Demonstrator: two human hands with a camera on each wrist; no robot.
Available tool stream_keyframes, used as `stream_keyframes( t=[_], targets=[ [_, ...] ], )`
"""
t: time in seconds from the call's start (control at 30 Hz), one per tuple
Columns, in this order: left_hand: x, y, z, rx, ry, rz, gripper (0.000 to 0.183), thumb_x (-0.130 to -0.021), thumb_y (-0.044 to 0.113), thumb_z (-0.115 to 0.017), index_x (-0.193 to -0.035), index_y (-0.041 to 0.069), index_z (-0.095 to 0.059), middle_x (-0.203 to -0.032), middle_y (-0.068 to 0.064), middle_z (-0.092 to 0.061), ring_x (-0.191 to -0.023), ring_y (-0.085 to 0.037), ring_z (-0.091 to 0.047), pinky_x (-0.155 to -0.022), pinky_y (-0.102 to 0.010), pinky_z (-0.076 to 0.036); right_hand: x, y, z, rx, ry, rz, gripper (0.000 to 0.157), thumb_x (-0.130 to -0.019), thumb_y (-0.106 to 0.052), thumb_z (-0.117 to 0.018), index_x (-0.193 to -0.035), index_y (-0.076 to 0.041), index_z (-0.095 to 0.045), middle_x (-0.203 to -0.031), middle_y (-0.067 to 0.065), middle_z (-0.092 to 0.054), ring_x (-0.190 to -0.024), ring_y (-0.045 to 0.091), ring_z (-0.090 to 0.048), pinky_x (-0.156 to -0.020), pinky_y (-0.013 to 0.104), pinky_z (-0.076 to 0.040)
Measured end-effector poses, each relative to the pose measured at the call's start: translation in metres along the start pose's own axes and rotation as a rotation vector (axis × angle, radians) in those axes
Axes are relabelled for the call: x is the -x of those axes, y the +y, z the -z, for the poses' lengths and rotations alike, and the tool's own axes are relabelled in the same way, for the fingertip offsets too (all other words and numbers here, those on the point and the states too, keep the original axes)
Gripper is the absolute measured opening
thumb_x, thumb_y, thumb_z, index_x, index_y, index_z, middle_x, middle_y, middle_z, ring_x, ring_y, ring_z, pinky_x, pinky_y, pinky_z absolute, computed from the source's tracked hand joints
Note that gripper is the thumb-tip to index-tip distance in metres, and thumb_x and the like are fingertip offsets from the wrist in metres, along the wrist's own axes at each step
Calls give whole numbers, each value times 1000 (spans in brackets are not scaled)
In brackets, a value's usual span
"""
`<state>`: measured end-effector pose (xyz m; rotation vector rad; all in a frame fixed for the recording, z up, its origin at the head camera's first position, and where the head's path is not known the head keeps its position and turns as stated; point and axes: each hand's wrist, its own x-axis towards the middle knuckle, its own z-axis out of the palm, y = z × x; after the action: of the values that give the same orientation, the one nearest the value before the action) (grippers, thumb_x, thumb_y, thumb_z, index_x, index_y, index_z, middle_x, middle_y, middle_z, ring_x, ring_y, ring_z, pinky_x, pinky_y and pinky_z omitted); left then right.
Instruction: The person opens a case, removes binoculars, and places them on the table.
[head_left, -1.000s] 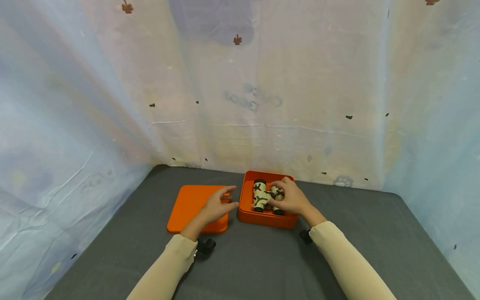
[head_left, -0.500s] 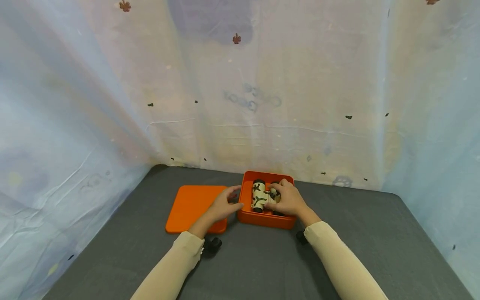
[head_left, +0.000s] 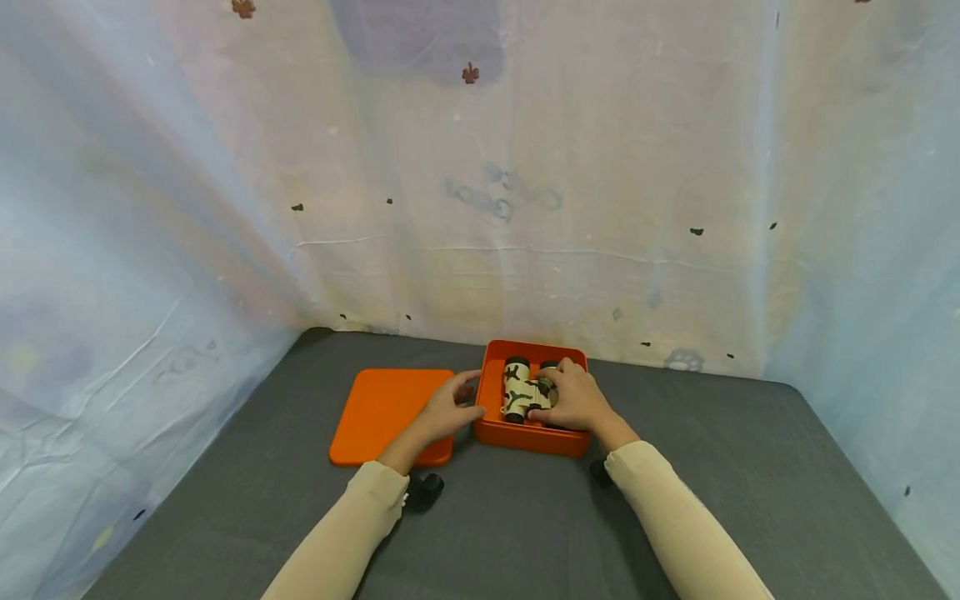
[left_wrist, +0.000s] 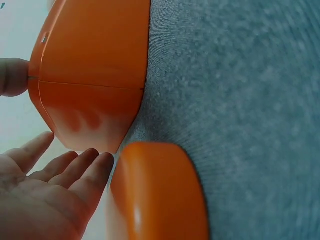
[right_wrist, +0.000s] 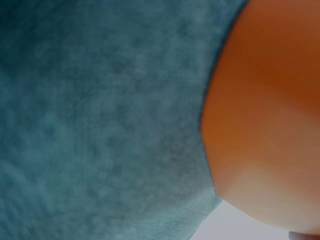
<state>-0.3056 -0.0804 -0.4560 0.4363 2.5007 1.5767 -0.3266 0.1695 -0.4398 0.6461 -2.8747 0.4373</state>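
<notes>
Camouflage-patterned binoculars (head_left: 517, 385) lie in an orange-red open box (head_left: 528, 437) at the back of the table. My right hand (head_left: 581, 402) reaches over the box's right side and grips the right barrel, its fingers covering much of it. Beside the box's left wall is my left hand (head_left: 444, 410), thumb near the front left corner. In the left wrist view, the straight fingers of the left hand (left_wrist: 55, 195) are right at the box wall (left_wrist: 95, 50), the thumb at its rim. The right wrist view shows mostly the box's outer wall (right_wrist: 275, 110).
The flat orange lid (head_left: 386, 408) lies left of the box, partly under the left forearm. A dark grey cloth (head_left: 510, 525) covers the table. Pale patterned curtains (head_left: 570, 208) hang behind and on both sides.
My left hand has moved right, up to the box's left wall. The right hand has settled further onto the binoculars, which sit slightly further left in view.
</notes>
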Motion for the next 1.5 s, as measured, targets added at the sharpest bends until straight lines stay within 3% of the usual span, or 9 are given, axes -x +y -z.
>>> stream_keyframes(
  t=[0.37,0.6,1.0,1.23,1.5],
  targets=[
    [-4,-2,-3,17,-5,-36,61,-79,16,-61,-133,25,-33,-138,-6,-34,-124,-27,-37,-94,-46,-39,-1,1,-1,13,-20,-12,71,-60,-58,-69,-118,-19,-55,-85,1,-43,-68,15,-34,-59,27,-27],
    [-3,0,-4,-12,-8,-61,65,-77,20,-65,-134,26,-33,-139,-7,-33,-124,-28,-36,-93,-46,-39,-1,1,-1,39,-36,-22,75,-57,-60,-70,-119,-20,-55,-84,0,-42,-68,15,-34,-59,26,-27],
    [-2,5,-5,-10,-24,4,74,-74,32,-69,-136,24,-28,-140,-7,-31,-125,-27,-36,-95,-45,-38,-1,2,0,-8,-31,-18,72,-58,-55,-72,-119,-21,-56,-81,2,-42,-66,16,-31,-57,28,-23],
    [-3,6,-4,51,-50,28,79,-71,34,-71,-136,25,-28,-141,-8,-29,-127,-27,-33,-96,-45,-38,0,2,1,-66,-11,-20,71,-58,-54,-73,-119,-22,-56,-78,1,-39,-65,16,-30,-56,28,-22],
    [10,30,1,104,-87,49,78,-75,22,-69,-138,16,-24,-142,-12,-26,-128,-31,-30,-96,-46,-37,-1,3,2,-115,-15,-34,74,-58,-56,-72,-121,-21,-54,-79,3,-40,-66,16,-31,-56,28,-23]
  ],
)
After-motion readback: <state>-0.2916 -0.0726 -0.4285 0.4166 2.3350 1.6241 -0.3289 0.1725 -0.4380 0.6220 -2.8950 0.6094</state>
